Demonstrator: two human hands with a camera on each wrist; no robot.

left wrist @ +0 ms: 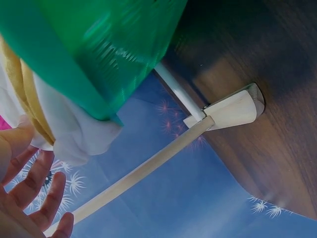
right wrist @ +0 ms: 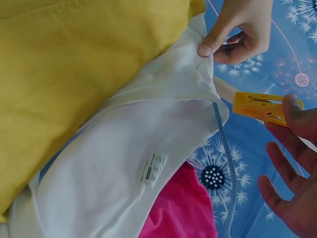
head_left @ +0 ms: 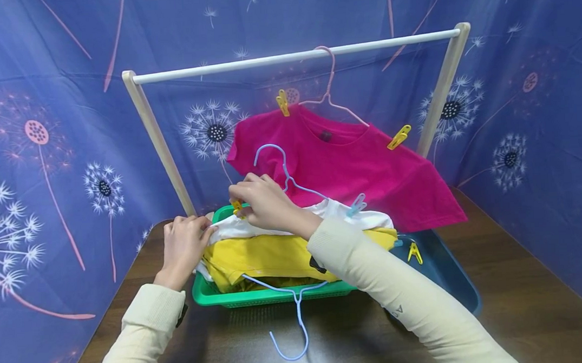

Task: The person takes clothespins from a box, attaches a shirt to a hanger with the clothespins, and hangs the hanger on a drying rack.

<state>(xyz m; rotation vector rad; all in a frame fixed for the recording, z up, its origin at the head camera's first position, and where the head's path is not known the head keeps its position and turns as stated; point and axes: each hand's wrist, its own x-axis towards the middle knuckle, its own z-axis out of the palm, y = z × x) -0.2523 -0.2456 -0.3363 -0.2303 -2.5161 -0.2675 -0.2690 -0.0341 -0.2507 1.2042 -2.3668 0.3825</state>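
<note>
A white garment (right wrist: 143, 119) lies over the green basket, a blue hanger (head_left: 284, 160) running inside its upper edge. My left hand (head_left: 186, 245) pinches that garment's left end between thumb and fingers. Just beside the same end, my right hand (head_left: 267, 201) holds a yellow clothespin (right wrist: 260, 106) by its handles; in the right wrist view its tip is very close to the cloth, and contact is hard to tell. At the garment's other end sits a light blue clothespin (head_left: 357, 204). A yellow garment (head_left: 265, 257) with a second blue hanger (head_left: 298, 300) lies in front.
Behind, a pink shirt (head_left: 339, 163) hangs by a pink hanger (head_left: 332, 74) from the rack's white bar (head_left: 247, 63), with yellow clothespins on its shoulders. The green basket (head_left: 218, 298) holds the clothes. A dark blue tray (head_left: 446, 267) with a yellow clothespin (head_left: 414, 253) stands at right.
</note>
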